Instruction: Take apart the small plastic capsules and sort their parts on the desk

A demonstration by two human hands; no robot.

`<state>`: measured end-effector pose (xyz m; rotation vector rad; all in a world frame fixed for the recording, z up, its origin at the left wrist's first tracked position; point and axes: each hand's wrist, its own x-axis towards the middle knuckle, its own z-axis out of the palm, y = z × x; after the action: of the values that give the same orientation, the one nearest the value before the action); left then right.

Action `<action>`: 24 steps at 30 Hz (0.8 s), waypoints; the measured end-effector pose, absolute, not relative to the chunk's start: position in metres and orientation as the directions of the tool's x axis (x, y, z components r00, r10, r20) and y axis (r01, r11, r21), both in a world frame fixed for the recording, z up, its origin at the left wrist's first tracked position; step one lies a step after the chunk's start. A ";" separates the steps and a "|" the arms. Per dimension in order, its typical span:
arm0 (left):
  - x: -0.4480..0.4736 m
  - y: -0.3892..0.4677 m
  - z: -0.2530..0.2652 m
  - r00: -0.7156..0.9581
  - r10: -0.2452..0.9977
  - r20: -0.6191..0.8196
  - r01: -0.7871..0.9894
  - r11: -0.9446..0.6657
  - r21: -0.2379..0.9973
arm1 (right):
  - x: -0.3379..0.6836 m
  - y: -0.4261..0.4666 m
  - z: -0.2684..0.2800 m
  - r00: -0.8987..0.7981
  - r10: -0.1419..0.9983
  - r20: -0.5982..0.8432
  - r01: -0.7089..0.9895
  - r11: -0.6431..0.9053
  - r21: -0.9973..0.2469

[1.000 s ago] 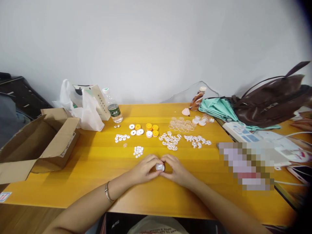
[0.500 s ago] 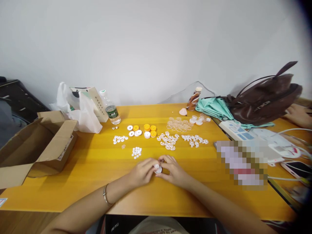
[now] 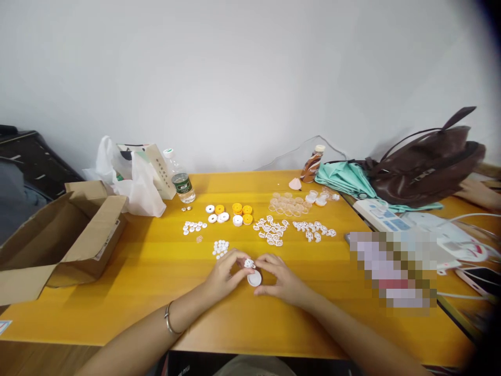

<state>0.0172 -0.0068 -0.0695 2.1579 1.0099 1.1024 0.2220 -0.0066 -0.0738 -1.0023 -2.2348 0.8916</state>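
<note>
Fitting parts: left hand [image 3: 225, 274] grip pinches a small white insert [image 3: 249, 263] just above the white cap [image 3: 254, 278], which right hand [image 3: 282, 279] fingers steady on the desk [image 3: 156, 292]. Next move likely calls for pressing the insert squarely down.

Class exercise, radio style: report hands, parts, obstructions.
Left hand pinching small white piece. Right hand touching white disc on table. Nothing between them.

— What stood behind the yellow table [image 3: 117, 292]?
— A plain white wall [image 3: 242, 78], evenly lit and bare.
— And to the far left?
— A dark piece of furniture [image 3: 27, 156] stood against that wall, beside the table.
</note>
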 end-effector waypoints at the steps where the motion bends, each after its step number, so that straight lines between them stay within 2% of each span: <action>1: 0.017 -0.007 -0.069 0.389 0.801 0.455 0.377 -0.589 0.715 | 0.223 -0.005 -0.073 -0.561 0.802 0.204 0.404 0.481 -0.778; 5: 0.017 -0.005 -0.062 0.363 0.811 0.458 0.361 -0.576 0.734 | 0.223 -0.002 -0.065 -0.466 0.855 0.225 0.262 0.377 -0.889; 11: 0.023 0.004 -0.037 0.340 0.811 0.477 0.306 -0.575 0.759 | 0.210 0.003 -0.041 -0.512 0.856 0.071 -0.036 0.061 -0.998; 15: 0.029 0.003 -0.021 0.325 0.790 0.521 0.255 -0.603 0.756 | 0.203 0.006 -0.028 -0.497 0.868 0.022 -0.213 -0.097 -0.972; 19: 0.030 -0.001 -0.024 0.319 0.780 0.538 0.179 -0.607 0.774 | 0.198 0.002 -0.026 -0.521 0.853 -0.028 -0.372 -0.256 -0.892; 24: 0.030 -0.004 -0.036 0.286 0.828 0.483 0.104 -0.528 0.843 | 0.194 -0.001 -0.035 -0.533 0.844 -0.062 -0.424 -0.329 -0.844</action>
<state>0.0298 -0.0036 -0.0359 1.8452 0.8383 1.2913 0.1944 -0.0013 -0.0349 -0.6462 -1.0309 1.9486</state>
